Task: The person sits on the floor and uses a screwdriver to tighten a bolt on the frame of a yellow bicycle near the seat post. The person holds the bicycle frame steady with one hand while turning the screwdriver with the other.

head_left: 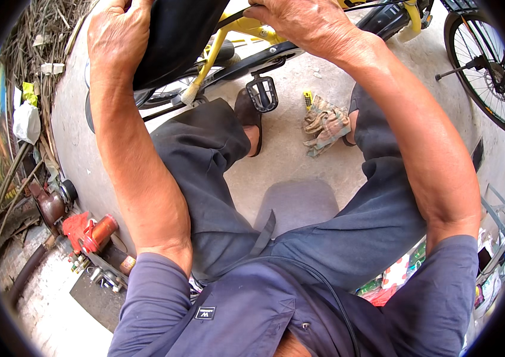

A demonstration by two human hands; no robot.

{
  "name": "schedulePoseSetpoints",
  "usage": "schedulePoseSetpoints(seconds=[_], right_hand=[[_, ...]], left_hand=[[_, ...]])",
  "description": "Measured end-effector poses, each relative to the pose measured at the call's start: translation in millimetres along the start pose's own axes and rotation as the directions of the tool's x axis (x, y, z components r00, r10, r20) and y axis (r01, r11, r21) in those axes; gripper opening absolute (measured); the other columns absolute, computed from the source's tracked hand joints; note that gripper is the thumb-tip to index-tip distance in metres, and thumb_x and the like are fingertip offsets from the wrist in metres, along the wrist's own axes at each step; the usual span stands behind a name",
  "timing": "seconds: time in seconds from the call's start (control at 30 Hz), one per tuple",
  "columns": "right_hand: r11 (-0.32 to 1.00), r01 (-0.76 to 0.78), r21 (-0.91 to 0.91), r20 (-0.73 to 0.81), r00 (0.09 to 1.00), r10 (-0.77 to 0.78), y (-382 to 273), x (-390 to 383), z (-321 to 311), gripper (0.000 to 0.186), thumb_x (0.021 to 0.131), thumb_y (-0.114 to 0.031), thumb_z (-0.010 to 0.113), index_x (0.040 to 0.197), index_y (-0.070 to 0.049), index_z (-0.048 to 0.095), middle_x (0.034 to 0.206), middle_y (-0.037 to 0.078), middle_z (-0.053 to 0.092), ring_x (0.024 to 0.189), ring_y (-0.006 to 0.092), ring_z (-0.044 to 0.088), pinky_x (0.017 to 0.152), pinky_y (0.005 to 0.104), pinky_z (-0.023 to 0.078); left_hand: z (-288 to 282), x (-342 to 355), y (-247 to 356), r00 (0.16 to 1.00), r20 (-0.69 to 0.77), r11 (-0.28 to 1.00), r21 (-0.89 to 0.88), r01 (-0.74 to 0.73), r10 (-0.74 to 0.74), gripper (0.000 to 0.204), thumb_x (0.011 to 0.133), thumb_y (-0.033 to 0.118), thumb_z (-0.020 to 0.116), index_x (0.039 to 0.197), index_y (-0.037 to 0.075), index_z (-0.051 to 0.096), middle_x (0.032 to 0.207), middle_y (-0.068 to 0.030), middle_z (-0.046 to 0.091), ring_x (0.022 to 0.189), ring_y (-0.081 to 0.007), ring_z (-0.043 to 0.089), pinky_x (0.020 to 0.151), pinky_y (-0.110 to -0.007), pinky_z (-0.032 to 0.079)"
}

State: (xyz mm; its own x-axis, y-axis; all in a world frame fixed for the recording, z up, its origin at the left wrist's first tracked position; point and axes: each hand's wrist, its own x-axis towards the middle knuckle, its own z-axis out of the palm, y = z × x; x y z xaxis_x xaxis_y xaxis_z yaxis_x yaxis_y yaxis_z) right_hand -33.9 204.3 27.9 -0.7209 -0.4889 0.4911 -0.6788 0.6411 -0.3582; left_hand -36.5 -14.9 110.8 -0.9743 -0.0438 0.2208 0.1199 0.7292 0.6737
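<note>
Your left hand [115,33] rests on a black bicycle saddle [172,35], and your right hand [300,21] lies over a bright yellow bicycle frame [237,27]. Below it you see a black pedal [262,93] with a gridded face. Your trousers [348,232] are dark grey-blue, and your shirt [246,315] is a slightly bluer navy with a small black patch. On the pale grey concrete floor [291,160] lies a crumpled rag [326,124], checked in faded tan, pink and grey, with a small yellow object [308,99] just beside it. At your left sits a red tool [86,232] with a copper-brown cylinder. A white bag [26,122] lies by dry brown stalks [44,35].
</note>
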Motion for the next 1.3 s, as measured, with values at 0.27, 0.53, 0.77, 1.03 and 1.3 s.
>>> schedulePoseSetpoints(seconds=[0.27,0.53,0.77,1.03,1.3], right_hand=[[0.997,-0.039,-0.062,-0.025,0.999,0.038,7.2,-8.3,15.4,0.021,0.082,-0.023,0.064,0.073,-0.005,0.057,0.070,0.014,0.058,0.067,0.0330,0.060,0.059,0.0436,0.047],[0.995,-0.007,-0.098,-0.079,0.997,-0.001,14.6,-28.1,37.8,0.023,0.085,-0.026,0.062,0.069,-0.010,0.057,0.058,0.009,0.055,0.054,0.0293,0.059,0.051,0.0430,0.046],[0.978,-0.205,-0.044,0.144,0.967,0.209,9.8,-26.2,44.6,0.032,0.089,-0.032,0.057,0.075,-0.004,0.062,0.067,0.018,0.062,0.064,0.0341,0.063,0.059,0.0439,0.049],[0.987,-0.161,0.027,0.392,0.910,0.137,25.9,-14.7,29.5,0.042,0.093,-0.040,0.048,0.084,-0.004,0.067,0.073,0.018,0.064,0.072,0.0364,0.063,0.065,0.0460,0.048],[0.990,-0.129,0.066,0.378,0.921,0.095,32.5,-16.5,15.3,0.031,0.093,-0.036,0.049,0.093,-0.009,0.065,0.075,0.016,0.064,0.072,0.0342,0.063,0.063,0.0440,0.048]], left_hand=[[4.0,-8.3,7.6,0.994,-0.012,0.985,0.137,-0.106,0.108,0.026,0.089,0.023,0.060,0.095,-0.002,0.065,0.086,-0.0132,0.062,0.081,-0.0204,0.059,0.075,-0.032,0.045],[8.1,-15.8,18.4,0.989,-0.087,0.976,0.189,-0.103,0.121,0.024,0.089,0.022,0.061,0.095,-0.001,0.066,0.082,-0.0121,0.063,0.078,-0.0190,0.059,0.072,-0.031,0.045],[8.2,-12.2,10.5,0.982,-0.072,0.973,0.162,-0.162,0.175,0.025,0.089,0.023,0.062,0.095,-0.002,0.066,0.080,-0.0098,0.064,0.075,-0.0166,0.059,0.071,-0.030,0.046],[5.6,-10.5,12.2,0.997,-0.058,0.987,0.155,-0.043,0.053,0.027,0.089,0.023,0.062,0.100,-0.001,0.067,0.084,-0.0108,0.068,0.076,-0.0146,0.061,0.071,-0.029,0.047],[-26.6,26.6,-34.6,0.982,0.134,0.984,-0.108,0.145,-0.130,0.027,0.089,0.023,0.061,0.100,-0.001,0.066,0.082,-0.0092,0.067,0.077,-0.0142,0.060,0.072,-0.029,0.046]])
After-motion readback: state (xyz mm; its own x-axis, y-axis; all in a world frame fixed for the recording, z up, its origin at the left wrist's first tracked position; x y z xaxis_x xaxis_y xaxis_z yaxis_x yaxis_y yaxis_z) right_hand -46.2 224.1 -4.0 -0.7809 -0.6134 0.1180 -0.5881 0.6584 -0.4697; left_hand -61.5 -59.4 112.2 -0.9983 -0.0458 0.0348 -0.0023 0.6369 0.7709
